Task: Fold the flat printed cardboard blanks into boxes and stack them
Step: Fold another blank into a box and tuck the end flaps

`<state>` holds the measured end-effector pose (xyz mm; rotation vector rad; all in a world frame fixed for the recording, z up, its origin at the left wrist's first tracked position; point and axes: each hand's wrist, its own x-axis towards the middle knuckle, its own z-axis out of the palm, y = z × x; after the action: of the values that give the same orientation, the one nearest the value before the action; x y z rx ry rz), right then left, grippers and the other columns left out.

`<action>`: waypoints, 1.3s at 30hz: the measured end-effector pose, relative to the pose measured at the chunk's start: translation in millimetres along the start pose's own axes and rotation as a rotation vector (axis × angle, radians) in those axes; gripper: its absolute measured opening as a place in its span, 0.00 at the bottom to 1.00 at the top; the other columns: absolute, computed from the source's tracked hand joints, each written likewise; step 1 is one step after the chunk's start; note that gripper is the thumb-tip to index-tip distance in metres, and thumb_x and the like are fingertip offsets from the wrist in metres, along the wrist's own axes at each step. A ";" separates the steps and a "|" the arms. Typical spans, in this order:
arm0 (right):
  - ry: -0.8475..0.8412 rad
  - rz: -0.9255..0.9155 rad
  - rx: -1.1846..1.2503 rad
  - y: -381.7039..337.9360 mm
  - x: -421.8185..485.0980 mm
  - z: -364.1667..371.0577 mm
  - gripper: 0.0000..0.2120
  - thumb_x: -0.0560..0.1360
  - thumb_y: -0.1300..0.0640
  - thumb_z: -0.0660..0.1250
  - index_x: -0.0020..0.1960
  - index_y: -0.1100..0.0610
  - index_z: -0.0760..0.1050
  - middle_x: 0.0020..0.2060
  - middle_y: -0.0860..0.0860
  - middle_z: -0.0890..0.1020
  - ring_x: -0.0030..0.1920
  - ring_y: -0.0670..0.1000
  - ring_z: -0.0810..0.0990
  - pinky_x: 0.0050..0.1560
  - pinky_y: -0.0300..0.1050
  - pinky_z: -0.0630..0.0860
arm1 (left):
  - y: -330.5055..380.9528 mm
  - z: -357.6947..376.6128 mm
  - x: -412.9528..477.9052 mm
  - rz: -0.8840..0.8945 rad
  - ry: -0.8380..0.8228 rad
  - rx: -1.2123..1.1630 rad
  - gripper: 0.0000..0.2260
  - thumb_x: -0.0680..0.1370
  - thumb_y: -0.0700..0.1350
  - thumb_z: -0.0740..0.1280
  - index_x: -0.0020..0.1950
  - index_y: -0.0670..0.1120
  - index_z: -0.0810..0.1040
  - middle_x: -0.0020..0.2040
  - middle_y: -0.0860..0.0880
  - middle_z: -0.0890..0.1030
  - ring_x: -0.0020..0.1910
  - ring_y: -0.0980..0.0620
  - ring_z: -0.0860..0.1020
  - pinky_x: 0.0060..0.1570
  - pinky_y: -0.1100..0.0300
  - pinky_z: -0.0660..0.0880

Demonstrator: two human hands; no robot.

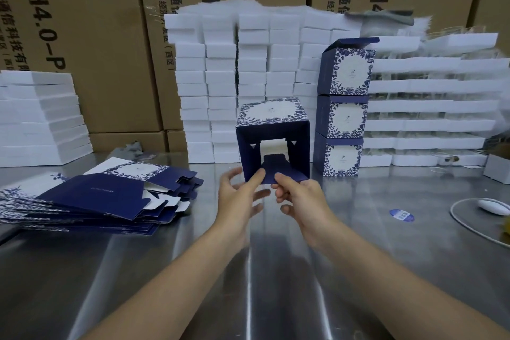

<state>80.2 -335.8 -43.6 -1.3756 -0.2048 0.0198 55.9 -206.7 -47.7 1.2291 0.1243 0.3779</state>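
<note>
One cam only, head-worn, wide-angle, faces fwd & down across the steel table [248, 284], forearms enter from bottom edge, left hand [237, 197], right hand [302, 201] & box [273, 130] close, mid-frame — brown cartons [96, 44] fill the bkgd

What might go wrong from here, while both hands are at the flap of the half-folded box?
1. The right hand pinches the flap of the half-folded box while the left hand only touches it; an uneven pull may crease or tear it.
2. That box is close to the stack of finished boxes; a push sideways may topple the stack.
3. The pile of flat blanks is fanned out; an elbow may scatter it.
</note>
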 end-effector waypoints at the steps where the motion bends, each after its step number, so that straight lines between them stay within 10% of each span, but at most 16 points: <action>1: 0.004 -0.008 -0.011 -0.4 -0.1 0.0 0.15 0.81 0.54 0.71 0.36 0.57 0.81 0.31 0.49 0.81 0.31 0.43 0.77 0.37 0.41 0.72 | 0.1 0.2 0.1 -0.045 -0.028 0.042 0.16 0.79 0.54 0.75 0.62 0.51 0.76 0.49 0.50 0.84 0.43 0.54 0.88 0.47 0.56 0.78; 7: -0.038 0.015 -0.119 0.5 -2.1 1.8 0.15 0.82 0.48 0.69 0.41 0.56 0.83 0.30 0.47 0.80 0.31 0.44 0.77 0.40 0.43 0.72 | -3.8 5.0 -0.1 -0.090 -0.037 0.179 0.16 0.86 0.53 0.62 0.44 0.45 0.78 0.27 0.52 0.75 0.29 0.56 0.80 0.42 0.54 0.73; 39: 0.092 0.009 0.007 -4.3 8.8 -6.4 0.15 0.79 0.55 0.65 0.33 0.54 0.75 0.26 0.48 0.70 0.26 0.47 0.66 0.27 0.38 0.64 | 2.5 1.7 -3.4 -0.073 -0.017 0.180 0.16 0.85 0.51 0.64 0.39 0.48 0.71 0.27 0.52 0.68 0.30 0.52 0.74 0.38 0.56 0.67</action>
<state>89.3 -341.6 -39.4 -1.3669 -0.1212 -0.0352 52.7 -208.7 -45.1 1.4011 0.1914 0.2973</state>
